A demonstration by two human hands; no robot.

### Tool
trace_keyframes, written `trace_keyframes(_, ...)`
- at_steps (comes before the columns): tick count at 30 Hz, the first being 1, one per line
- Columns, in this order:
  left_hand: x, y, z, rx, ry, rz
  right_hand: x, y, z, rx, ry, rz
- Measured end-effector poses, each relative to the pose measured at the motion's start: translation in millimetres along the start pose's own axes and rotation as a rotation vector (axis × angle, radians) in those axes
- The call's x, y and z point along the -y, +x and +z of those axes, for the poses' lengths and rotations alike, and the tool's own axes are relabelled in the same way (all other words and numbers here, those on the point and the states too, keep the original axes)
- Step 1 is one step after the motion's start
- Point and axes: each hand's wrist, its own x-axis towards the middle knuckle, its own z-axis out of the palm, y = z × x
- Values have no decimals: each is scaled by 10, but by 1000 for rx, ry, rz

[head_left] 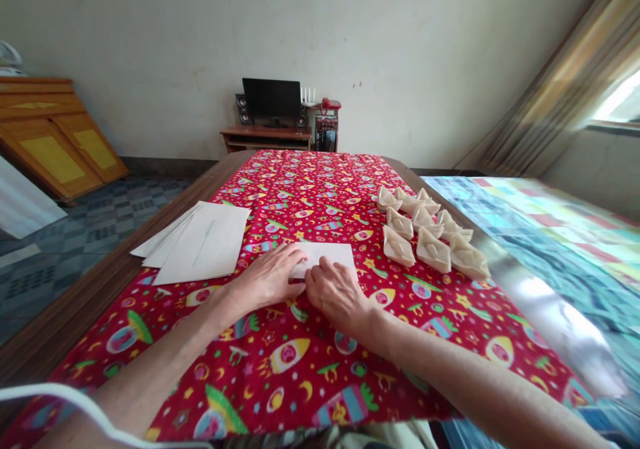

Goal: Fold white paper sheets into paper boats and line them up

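Note:
A small white sheet of paper (330, 251) lies on the red patterned cloth (295, 382) in front of me. My left hand (273, 272) rests on its left edge, fingers slightly bent and thumb apart from them. On the near edge of the same paper is my right hand (337, 292), its fingers curled and pressed together against it. The paper's near part is hidden under both hands. Larger white sheets (205, 242) lie fanned out at the left. Several folded cream paper pieces (399, 245) stand in rows on the right.
The cloth covers a brown wooden table (107, 275). A bed with a colourful sheet (540, 249) adjoins its right side. Beyond are a monitor (271, 99) on a desk and a wooden cabinet (60, 149). A white cable (75, 395) crosses the lower left.

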Motion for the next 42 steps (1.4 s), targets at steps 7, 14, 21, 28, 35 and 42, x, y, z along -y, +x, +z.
trace_keyframes(7,201,-21,148,-196,-92,153,-198,-176,28,-203,55,14)
trace_keyframes(14,245,-32,100,-398,-133,300,-434,-425,132,-561,340,21)
trace_keyframes(21,-33,-154,99,-308,-95,319,-528,-629,257,-392,433,73)
trace_keyframes(28,23,-136,264,-237,-294,120,-520,-605,216,-280,620,195)
trace_keyframes(35,63,-77,297,-241,-306,-123,-553,-446,245,-125,601,523)
trace_keyframes(42,-92,-6,230,-232,-85,-265,-541,-310,201,13,350,588)
